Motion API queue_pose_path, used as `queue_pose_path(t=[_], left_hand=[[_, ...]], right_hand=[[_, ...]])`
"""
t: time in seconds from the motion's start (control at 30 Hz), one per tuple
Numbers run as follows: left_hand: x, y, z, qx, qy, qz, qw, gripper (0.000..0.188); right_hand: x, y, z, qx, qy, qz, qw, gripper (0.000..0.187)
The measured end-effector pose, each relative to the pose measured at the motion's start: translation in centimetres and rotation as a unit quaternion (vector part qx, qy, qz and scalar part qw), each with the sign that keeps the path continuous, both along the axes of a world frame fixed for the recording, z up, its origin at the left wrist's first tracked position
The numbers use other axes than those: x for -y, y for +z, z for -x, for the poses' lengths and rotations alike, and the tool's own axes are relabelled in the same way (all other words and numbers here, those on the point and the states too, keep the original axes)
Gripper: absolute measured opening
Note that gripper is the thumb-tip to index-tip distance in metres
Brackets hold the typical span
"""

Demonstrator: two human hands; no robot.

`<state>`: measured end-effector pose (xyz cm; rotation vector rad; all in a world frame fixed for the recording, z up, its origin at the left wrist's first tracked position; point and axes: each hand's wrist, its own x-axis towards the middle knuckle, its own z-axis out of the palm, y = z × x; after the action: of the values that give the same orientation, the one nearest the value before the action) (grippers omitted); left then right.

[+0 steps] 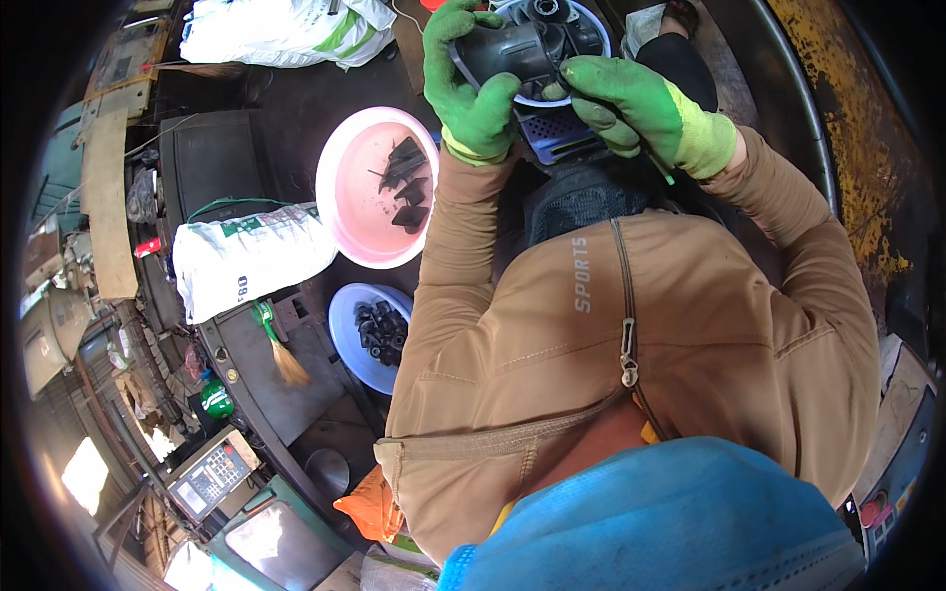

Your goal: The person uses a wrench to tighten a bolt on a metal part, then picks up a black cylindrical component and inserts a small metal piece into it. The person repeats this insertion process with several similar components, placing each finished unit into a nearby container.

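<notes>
Both my hands wear green gloves with yellow-green cuffs. My left hand (471,84) is closed on a dark, curved, hollow plastic part (512,54), with its thumb along the lower side. Close to the part's right end, my right hand (631,108) has its fingers curled. A thin bright green tip (670,179) pokes out below its palm; what the fingers hold is otherwise hidden. Behind and beneath the hands is a white-rimmed bowl (603,32) with more black plastic parts. A purple perforated plastic piece (555,135) shows below the bowl.
A pink basin (340,212) at my left holds several black scraps. Nearer stands a blue-white basin (347,340) of small black parts. White sacks (251,258), a small straw brush (286,360), a keypad panel (210,476) and an orange bag (372,502) lie farther left. A yellow rusty surface (838,108) borders the right.
</notes>
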<state>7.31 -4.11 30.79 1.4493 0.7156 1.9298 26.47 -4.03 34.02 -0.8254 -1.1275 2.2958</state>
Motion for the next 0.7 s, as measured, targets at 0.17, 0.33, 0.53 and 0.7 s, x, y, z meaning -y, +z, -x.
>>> queue_pose_path(t=[0.17, 0.33, 0.53, 0.7], left_hand=[[-1.6, -0.2, 1.9, -0.221, 0.050, -0.186, 0.956, 0.057], [-1.8, -0.5, 3.2, -0.365, 0.125, -0.250, 0.888, 0.055], [-1.0, -0.5, 1.0, -0.266, 0.160, -0.237, 0.921, 0.095], [1.0, -0.1, -2.5, -0.058, 0.053, 0.102, 0.992, 0.099]], right_hand=[[0.4, 0.6, -0.7, -0.104, 0.032, 0.119, 0.987, 0.030], [-1.2, 0.5, -0.8, -0.266, 0.044, 0.249, 0.930, 0.033], [-2.7, -0.7, 1.2, -0.067, -0.070, 0.088, 0.991, 0.033], [-4.0, -1.6, 0.6, -0.037, -0.062, -0.144, 0.987, 0.031]])
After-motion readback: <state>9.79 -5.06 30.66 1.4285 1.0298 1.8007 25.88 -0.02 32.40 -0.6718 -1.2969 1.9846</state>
